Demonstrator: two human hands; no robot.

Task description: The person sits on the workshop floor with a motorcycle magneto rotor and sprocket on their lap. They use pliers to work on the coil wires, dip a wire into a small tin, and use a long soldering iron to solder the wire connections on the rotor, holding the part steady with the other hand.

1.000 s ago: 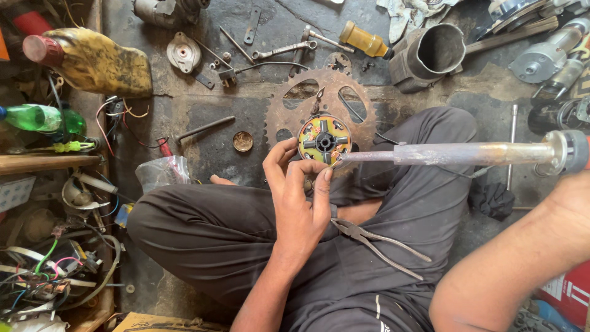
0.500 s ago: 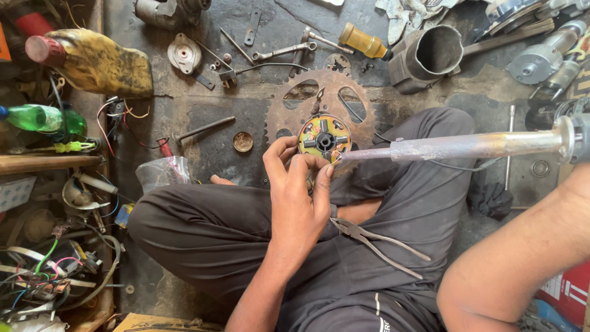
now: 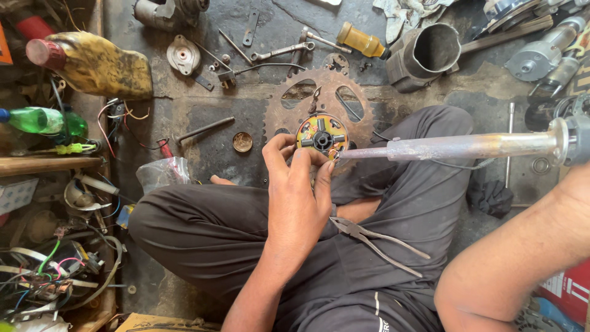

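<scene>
My left hand (image 3: pixel 298 184) holds up a small round stator (image 3: pixel 322 136), yellow with a black hub and coils around it, pinched by the fingertips over my crossed legs. A long soldering iron (image 3: pixel 455 146) reaches in level from the right, and its tip touches the stator's lower right edge. My right hand (image 3: pixel 574 184) is at the iron's handle by the frame's right edge. Only the wrist and forearm show; the fingers are cut off.
Long-nosed pliers (image 3: pixel 375 240) lie on my lap. A rusty sprocket (image 3: pixel 289 117) lies on the floor behind the stator, with a wrench (image 3: pixel 283 52), a yellow-handled screwdriver (image 3: pixel 362 40) and a metal cylinder (image 3: pixel 430 52) beyond. A yellow jug (image 3: pixel 98 64), green bottle (image 3: pixel 37 120) and tangled wires (image 3: pixel 49 276) crowd the left.
The iron's handle and my right arm have drifted slightly toward the right edge. The tip stays at the stator, and my left hand keeps its hold.
</scene>
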